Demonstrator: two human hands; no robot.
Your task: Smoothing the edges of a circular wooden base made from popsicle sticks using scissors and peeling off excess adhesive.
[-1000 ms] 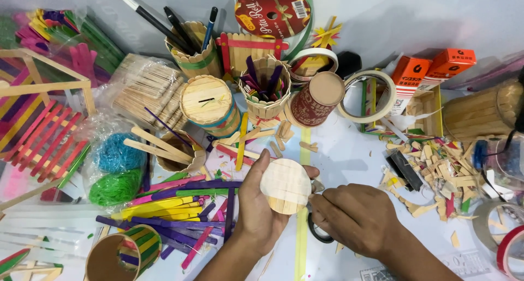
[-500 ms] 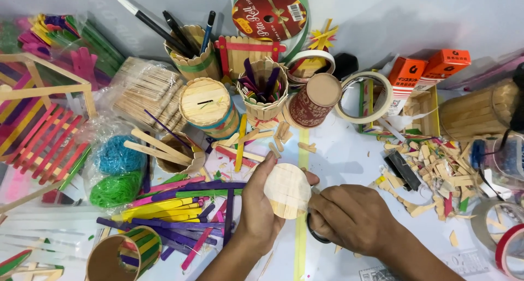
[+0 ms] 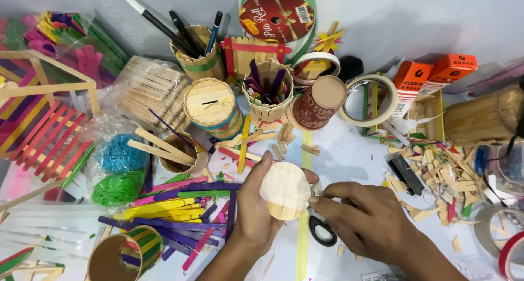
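My left hand (image 3: 252, 211) grips a round disc of glued wooden sticks (image 3: 284, 190), thumb on its left edge and fingers behind it. My right hand (image 3: 364, 221) touches the disc's right edge with its fingertips and is closed over black-handled scissors (image 3: 322, 232), whose loop shows below the fingers. Both hands hover over a white table (image 3: 349, 161), above a yellow stick (image 3: 301, 243).
Coloured craft sticks (image 3: 169, 210) lie left of my hands. Behind stand a stick-clad round box (image 3: 212, 107), stick cups with pens (image 3: 197, 57), a red paper cup (image 3: 319, 103), tape rolls (image 3: 376, 98) and orange boxes (image 3: 431, 76). Stick offcuts (image 3: 442, 177) litter the right side.
The disc has shifted slightly lower and turned a little in my left hand. My right hand has slid a bit right and down along its edge.
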